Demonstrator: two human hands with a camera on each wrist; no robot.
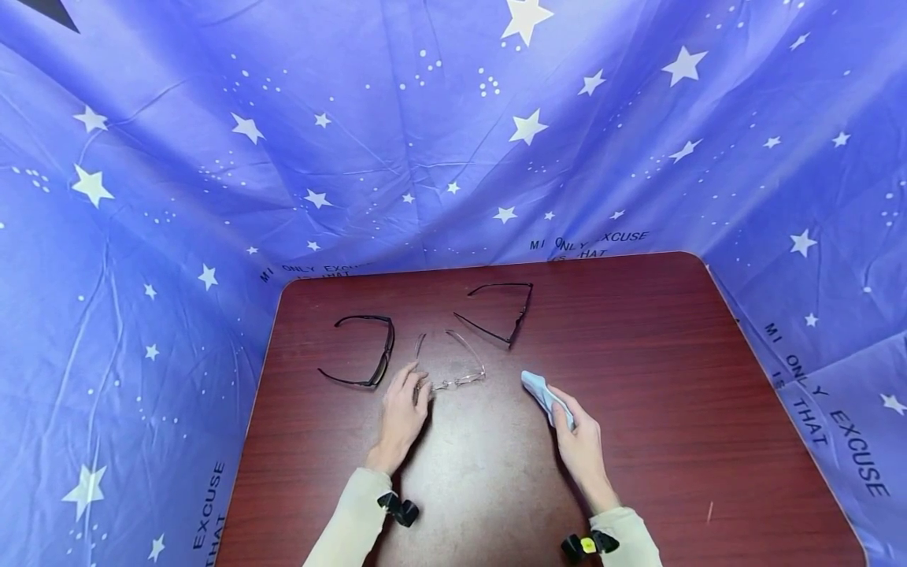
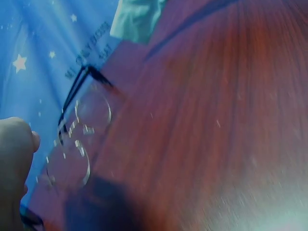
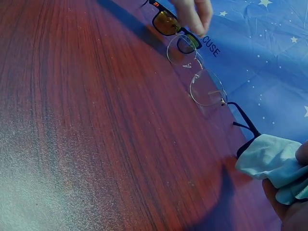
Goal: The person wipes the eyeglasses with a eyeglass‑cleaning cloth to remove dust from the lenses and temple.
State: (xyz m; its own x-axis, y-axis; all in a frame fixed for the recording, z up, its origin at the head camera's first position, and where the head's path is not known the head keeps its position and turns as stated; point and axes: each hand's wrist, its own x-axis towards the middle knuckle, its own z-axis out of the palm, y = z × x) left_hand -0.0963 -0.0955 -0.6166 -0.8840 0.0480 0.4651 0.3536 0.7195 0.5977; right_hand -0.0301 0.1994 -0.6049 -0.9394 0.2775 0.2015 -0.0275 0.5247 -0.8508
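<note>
Starry blue curtain point(image 1: 397, 118) around reddish-brown table point(image 1: 673, 354). Clear glasses point(image 1: 459, 382) just below centre of frame, one end pinched by left hand point(image 1: 404, 409). Right hand point(image 1: 583, 445), lower right of centre, fingers curled round pale blue cloth point(image 1: 536, 386). Progress, judged: both in grip, cloth not yet on lenses; whether any lens is wiped, cannot tell. Sunglasses point(image 1: 381, 371) left of centre, dark glasses point(image 1: 520, 321) above centre, both untouched.
</note>
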